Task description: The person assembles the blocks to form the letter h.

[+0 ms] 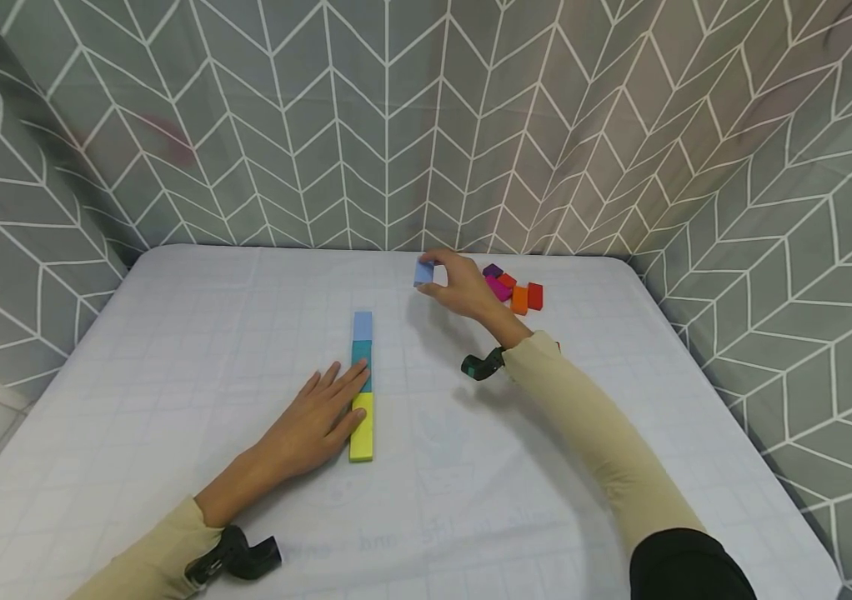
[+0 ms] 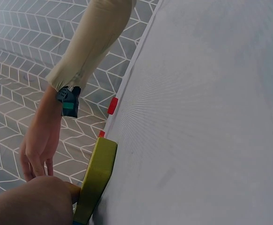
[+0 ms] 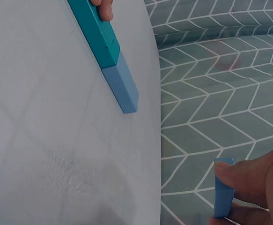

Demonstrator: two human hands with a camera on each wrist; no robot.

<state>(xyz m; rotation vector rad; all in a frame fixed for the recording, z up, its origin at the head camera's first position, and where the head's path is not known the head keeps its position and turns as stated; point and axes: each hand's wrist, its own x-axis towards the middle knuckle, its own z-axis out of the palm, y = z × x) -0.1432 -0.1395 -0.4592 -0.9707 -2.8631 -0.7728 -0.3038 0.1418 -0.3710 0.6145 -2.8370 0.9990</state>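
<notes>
A row of blocks lies end to end on the table: a yellow block point(image 1: 362, 437) nearest, a teal block point(image 3: 99, 37) in the middle, and a light blue block point(image 3: 122, 86) at the far end. My left hand point(image 1: 317, 421) rests flat beside and over the row, its spread fingers touching the teal block and its thumb on the yellow one. Farther back and to the right, my right hand point(image 1: 462, 287) pinches a second light blue block point(image 1: 423, 273) between thumb and fingers. In the right wrist view, that block point(image 3: 224, 192) is upright between the fingertips.
Right of my right hand sits a loose cluster: a purple block point(image 1: 493, 271), a magenta block point(image 1: 499, 288), an orange block point(image 1: 519, 301) and red blocks point(image 1: 535, 297). A white cloth covers the table point(image 1: 208, 333). Patterned curtains point(image 1: 366, 125) hang at its back and right.
</notes>
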